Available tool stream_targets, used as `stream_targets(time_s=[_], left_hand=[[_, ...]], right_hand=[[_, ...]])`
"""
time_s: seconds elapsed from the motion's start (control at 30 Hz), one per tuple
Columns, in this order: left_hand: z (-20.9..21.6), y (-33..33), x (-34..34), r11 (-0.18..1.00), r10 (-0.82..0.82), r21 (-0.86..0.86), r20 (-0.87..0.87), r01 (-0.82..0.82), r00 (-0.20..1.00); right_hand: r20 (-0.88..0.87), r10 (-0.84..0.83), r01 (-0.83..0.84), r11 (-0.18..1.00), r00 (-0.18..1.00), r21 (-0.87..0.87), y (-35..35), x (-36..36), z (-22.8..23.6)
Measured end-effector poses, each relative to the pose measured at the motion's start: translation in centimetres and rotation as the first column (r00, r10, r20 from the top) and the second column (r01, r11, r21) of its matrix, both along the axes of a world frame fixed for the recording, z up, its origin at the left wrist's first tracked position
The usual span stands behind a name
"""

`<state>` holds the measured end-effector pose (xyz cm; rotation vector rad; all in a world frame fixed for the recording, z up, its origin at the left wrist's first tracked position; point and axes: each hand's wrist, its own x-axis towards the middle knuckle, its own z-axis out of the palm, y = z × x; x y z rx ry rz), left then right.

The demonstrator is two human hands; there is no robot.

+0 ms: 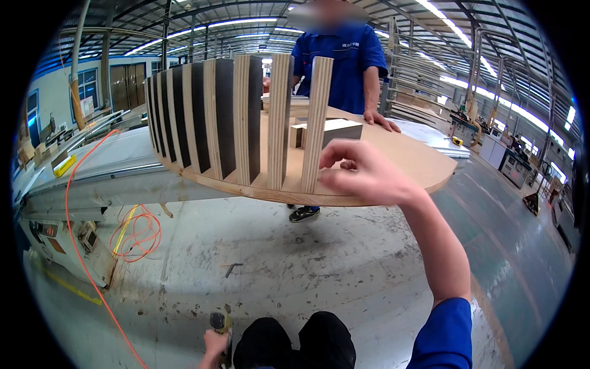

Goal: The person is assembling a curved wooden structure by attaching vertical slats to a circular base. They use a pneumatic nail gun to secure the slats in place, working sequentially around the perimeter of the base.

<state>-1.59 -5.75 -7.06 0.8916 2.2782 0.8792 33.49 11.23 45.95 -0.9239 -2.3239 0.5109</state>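
Bending down at the wrist, the person's right hand [369, 175] sits just beside the end slat [313, 138], its fingers [345, 148] curled toward the slat's right edge near the foot. The hand is slightly blurred, with a small gap showing inside the curl; whether the fingertips touch or pinch the wood I cannot tell. Below this grip, the bare forearm [441, 258] climbs steeply from a blue sleeve [445, 335] at the lower edge, then leans left toward the wrist.

Left of the right hand, more slats [246, 123] stand upright in a curved row along the rim of a wide board [418, 161], which spreads under and behind the fingers. A wooden block [341, 130] lies on the board just above the knuckles. Farther beyond the grip stands 1 co-worker [344, 67] in blue, 1 hand [382, 120] resting on the board.

Far below and to the left of that grip, the left hand [214, 342] is low at the lower edge, its fingers wrapped around a yellow and dark power tool [219, 321] just left of the person's 2 knees [264, 341]. Well left of both hands, an orange hose [80, 240] trails downward.
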Motion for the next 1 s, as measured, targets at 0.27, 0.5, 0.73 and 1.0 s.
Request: stream_targets(time_s=[0.27, 0.5, 0.73, 1.0], left_hand=[[-10.2, -0.9, 1.8, 0.831, -0.175, -0.515, 0.115, 0.209, 0.978], [-9.4, 0.4, 2.6, 0.797, -0.232, -0.539, 0.143, 0.272, 0.962], [-9.9, 2.4, 3.3, 0.772, -0.284, -0.544, 0.167, 0.329, 0.944], [-10.4, 3.2, 2.7, 0.754, -0.302, -0.554, 0.184, 0.353, 0.935]], right_hand=[[0.078, -0.164, 0.088, 0.806, 0.983, 0.585, 7.0, 1.2, 3.8], [0.466, -0.193, -0.053, 0.884, 0.863, 0.465, 7.5, -0.2, 2.6], [0.416, -0.240, -0.049, 0.816, 0.877, 0.576, 6.5, 0.4, 2.4], [-0.201, -0.055, 0.186, 0.664, 0.978, 0.724, 4.5, 2.6, 1.3]])
